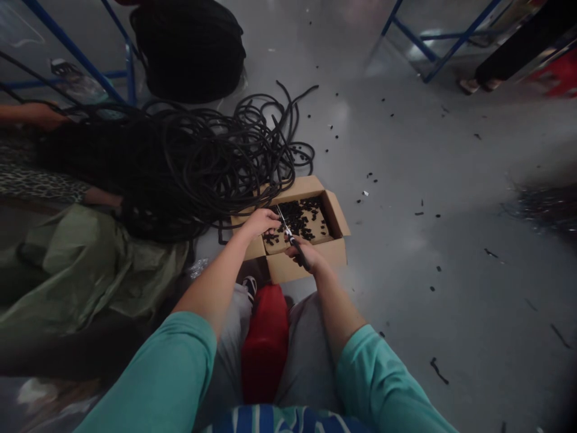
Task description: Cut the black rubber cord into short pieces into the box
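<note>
Over the brown cardboard box (331,255), our right hand (310,255) grips black-handled metal scissors (290,235). A slip could nick our left hand (260,222), its hold unclear.

Anything in the left fingers (271,219) (near the scissors (292,238)) is too small to tell.

Right of the carton (311,264), open floor (406,144) leaves wide passage over scattered black scraps (370,174); far-left corner blocked by tangled black tubing (180,159), right flap (337,213) juts outward, and scissors (295,244) in the right hand (308,255) fill the space beside the left hand (260,223).
</note>
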Available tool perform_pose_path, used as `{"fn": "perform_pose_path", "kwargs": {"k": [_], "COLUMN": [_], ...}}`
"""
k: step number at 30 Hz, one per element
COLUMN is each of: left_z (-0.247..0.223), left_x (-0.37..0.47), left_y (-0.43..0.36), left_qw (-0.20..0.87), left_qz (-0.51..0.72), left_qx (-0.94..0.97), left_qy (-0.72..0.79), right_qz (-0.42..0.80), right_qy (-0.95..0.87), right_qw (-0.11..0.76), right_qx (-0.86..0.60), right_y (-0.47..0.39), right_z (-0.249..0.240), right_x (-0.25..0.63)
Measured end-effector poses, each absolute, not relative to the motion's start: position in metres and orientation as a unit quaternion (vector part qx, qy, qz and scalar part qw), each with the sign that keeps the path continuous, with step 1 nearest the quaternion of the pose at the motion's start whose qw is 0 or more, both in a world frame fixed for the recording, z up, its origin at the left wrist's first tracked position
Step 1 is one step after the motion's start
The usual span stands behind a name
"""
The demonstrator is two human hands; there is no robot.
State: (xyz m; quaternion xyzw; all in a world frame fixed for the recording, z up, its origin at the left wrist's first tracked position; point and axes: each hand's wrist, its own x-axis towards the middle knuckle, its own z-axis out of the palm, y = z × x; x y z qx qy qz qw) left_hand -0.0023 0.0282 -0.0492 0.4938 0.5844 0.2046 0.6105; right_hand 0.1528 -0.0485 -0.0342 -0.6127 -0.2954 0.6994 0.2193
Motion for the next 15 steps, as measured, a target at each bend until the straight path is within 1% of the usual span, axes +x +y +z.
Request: {"fn": "perform_pose_path", "kwargs": {"k": [6, 15], "left_z": [-0.0554, -0.0600], "left_x": [-0.0077, -0.0110], "left_y": [0.0298, 0.0326], "left_qw": [0.617, 0.614], "left_qz": [0.205, 0.195], "left_qx": [0.501, 0.507], "left_qy": [0.572, 0.573], "right_qz": [0.722, 0.704], "right_qy": [-0.281, -0.274], "right_qw": [0.235, 0.233], "right_qx": [-0.587, -0.612], "right_y": [-0.0479, -0.0518], "right_z": [-0.0345, -0.0354], "right_x": [0.1530, 0.1507]}}
